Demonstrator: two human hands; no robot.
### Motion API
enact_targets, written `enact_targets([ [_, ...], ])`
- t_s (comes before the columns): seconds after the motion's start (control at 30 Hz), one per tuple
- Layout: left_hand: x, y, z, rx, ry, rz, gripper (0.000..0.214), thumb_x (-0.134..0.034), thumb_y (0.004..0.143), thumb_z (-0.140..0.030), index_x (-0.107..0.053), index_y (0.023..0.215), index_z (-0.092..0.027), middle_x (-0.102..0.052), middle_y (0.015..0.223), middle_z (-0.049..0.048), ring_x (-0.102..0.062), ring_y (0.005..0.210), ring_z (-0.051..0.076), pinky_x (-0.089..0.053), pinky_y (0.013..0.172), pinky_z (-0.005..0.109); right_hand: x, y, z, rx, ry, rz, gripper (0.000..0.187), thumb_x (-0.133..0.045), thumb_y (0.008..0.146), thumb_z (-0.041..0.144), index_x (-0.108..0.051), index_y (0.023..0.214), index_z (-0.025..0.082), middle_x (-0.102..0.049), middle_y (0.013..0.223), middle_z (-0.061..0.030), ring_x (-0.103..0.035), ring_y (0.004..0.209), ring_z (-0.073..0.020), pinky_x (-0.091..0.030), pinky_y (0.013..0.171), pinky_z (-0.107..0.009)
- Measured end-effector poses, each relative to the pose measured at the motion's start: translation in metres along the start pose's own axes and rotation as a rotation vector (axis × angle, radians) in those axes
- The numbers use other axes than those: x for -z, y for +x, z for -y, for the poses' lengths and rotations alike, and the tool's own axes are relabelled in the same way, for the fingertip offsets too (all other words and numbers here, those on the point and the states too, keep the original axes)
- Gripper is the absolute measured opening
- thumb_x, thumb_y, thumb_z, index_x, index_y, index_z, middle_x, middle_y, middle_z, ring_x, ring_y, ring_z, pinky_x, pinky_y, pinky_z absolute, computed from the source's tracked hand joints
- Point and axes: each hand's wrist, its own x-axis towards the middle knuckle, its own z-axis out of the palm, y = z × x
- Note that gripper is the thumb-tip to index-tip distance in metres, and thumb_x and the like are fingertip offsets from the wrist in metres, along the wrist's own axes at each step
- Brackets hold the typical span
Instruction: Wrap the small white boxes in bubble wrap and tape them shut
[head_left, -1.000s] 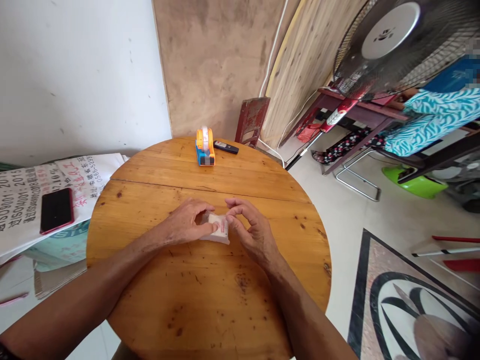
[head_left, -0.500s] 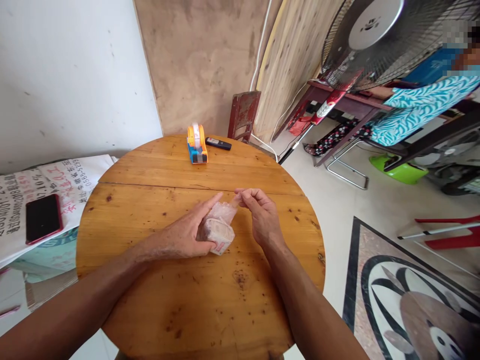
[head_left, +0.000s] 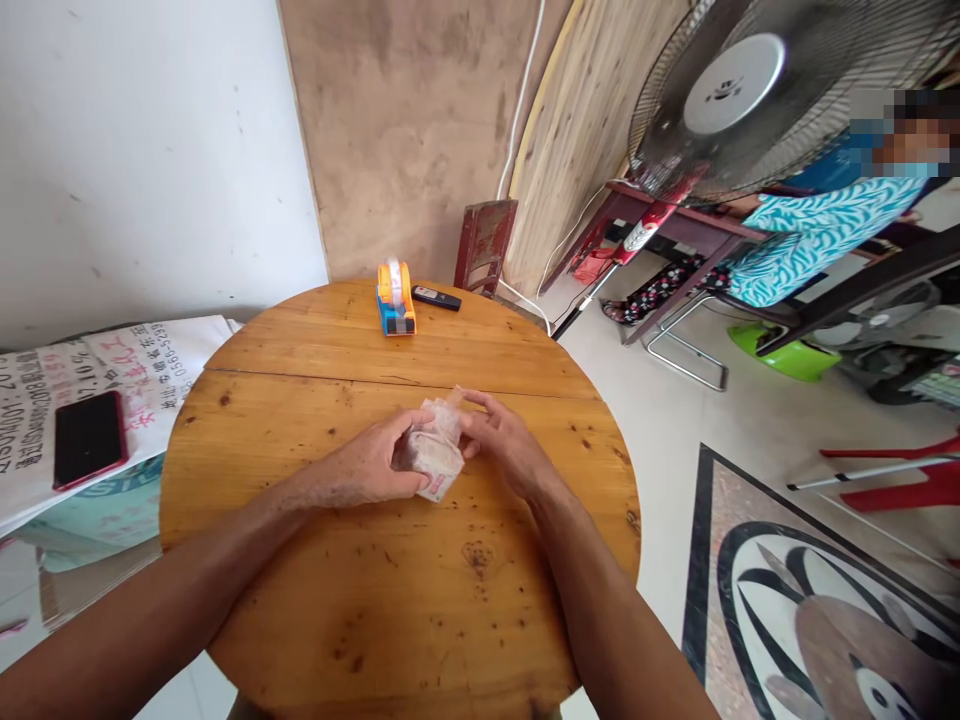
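A small whitish box (head_left: 439,466) with red print, wrapped in clear crinkled plastic that looks like bubble wrap (head_left: 444,418), is low over the middle of the round table. My left hand (head_left: 382,460) grips it from the left, thumb at the near side and fingers on the far side. At the right, my right hand (head_left: 499,435) has its fingers and thumb closed against the wrap's edge. A short clear strip, perhaps tape, sticks up near its index finger. The box's left side is partly hidden by my left hand.
On the wooden table (head_left: 337,600), a tape dispenser (head_left: 395,300) and a black remote (head_left: 436,298) lie toward the far edge. A phone (head_left: 90,438) rests on printed sheets at left. Beyond are a chair (head_left: 486,245), a standing fan (head_left: 735,85) and a seated person (head_left: 825,235).
My right hand has moved left from the strip's raised end to the wrap's side, its fingers now against the package. My left fingers have curled in closer over the package.
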Motion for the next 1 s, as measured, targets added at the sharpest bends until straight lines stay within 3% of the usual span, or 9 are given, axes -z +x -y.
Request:
enact_targets([
  [0.1, -0.001, 0.000, -0.004, 0.034, -0.001, 0.017, 0.079, -0.073, 0.071, -0.021, -0.039, 0.142, -0.020, -0.059, 0.131, 0.0135, -0.061, 0.113, 0.029, -0.048, 0.095, 0.042, -0.007, 0.002, -0.008, 0.068, 0.000, 0.025, 0.051, -0.082, 0.062, 0.037, -0.061, 0.105, 0.021, -0.068, 0.070, 0.0033, -0.054, 0.050, -0.0106, -0.038, 0.046, -0.022],
  [0.23, 0.002, -0.003, -0.013, 0.013, -0.075, 0.079, 0.081, -0.075, 0.071, -0.025, -0.038, 0.143, -0.024, -0.057, 0.134, 0.0122, -0.058, 0.118, 0.029, -0.046, 0.098, 0.042, -0.012, 0.006, -0.010, 0.154, 0.081, -0.056, 0.049, -0.082, 0.062, 0.037, -0.060, 0.103, 0.022, -0.072, 0.077, 0.0015, -0.057, 0.056, -0.0127, -0.043, 0.052, -0.024],
  [0.33, 0.004, -0.005, -0.017, 0.021, -0.161, 0.126, 0.071, -0.073, 0.075, -0.032, -0.041, 0.138, -0.024, -0.059, 0.128, 0.0113, -0.059, 0.115, 0.028, -0.048, 0.092, 0.040, -0.010, 0.009, -0.008, 0.201, 0.116, -0.120, 0.050, -0.083, 0.062, 0.038, -0.060, 0.103, 0.022, -0.072, 0.078, 0.0006, -0.060, 0.063, -0.0144, -0.047, 0.060, -0.027],
  [0.5, 0.006, 0.000, -0.017, 0.029, -0.218, 0.041, 0.043, -0.072, 0.076, -0.034, -0.059, 0.113, -0.019, -0.064, 0.109, 0.0076, -0.061, 0.100, 0.022, -0.047, 0.087, 0.035, -0.003, 0.015, -0.008, 0.228, 0.097, -0.226, 0.047, -0.079, 0.064, 0.038, -0.059, 0.102, 0.021, -0.068, 0.080, -0.0002, -0.058, 0.066, -0.0136, -0.046, 0.062, -0.027],
  [0.67, 0.008, 0.005, -0.012, 0.070, -0.282, -0.047, 0.038, -0.072, 0.072, -0.031, -0.063, 0.105, -0.016, -0.066, 0.091, 0.0037, -0.062, 0.083, 0.018, -0.045, 0.080, 0.032, 0.004, 0.009, -0.002, 0.442, -0.178, -0.443, 0.035, -0.075, 0.069, 0.037, -0.058, 0.096, 0.022, -0.060, 0.082, 0.0014, -0.053, 0.069, -0.0126, -0.045, 0.065, -0.027],
  [0.73, 0.009, 0.006, -0.011, 0.086, -0.299, -0.078, 0.040, -0.072, 0.070, -0.030, -0.064, 0.106, -0.015, -0.066, 0.087, 0.0026, -0.061, 0.079, 0.017, -0.045, 0.077, 0.031, 0.001, 0.001, 0.002, 0.436, -0.277, -0.395, 0.024, -0.067, 0.077, 0.043, -0.056, 0.083, 0.022, -0.054, 0.069, 0.0033, -0.048, 0.060, -0.0117, -0.041, 0.058, -0.026],
  [0.87, 0.008, 0.003, -0.015, 0.096, -0.320, -0.079, 0.049, -0.072, 0.068, -0.026, -0.065, 0.114, -0.014, -0.068, 0.087, 0.0028, -0.061, 0.081, 0.017, -0.044, 0.079, 0.031, -0.014, -0.014, 0.005, 0.289, -0.556, -0.190, 0.038, -0.061, 0.080, 0.056, -0.049, 0.067, 0.022, -0.046, 0.056, 0.0047, -0.041, 0.052, -0.0114, -0.032, 0.051, -0.026],
  [1.0, 0.005, 0.000, -0.016, 0.055, -0.392, -0.005, 0.055, -0.071, 0.069, -0.023, -0.062, 0.123, -0.015, -0.071, 0.101, 0.0072, -0.064, 0.093, 0.023, -0.045, 0.086, 0.035, -0.022, -0.016, -0.001, 0.242, -0.795, -0.236, 0.035, -0.068, 0.073, 0.052, -0.051, 0.075, 0.022, -0.053, 0.062, 0.0042, -0.045, 0.057, -0.0131, -0.031, 0.054, -0.026],
])
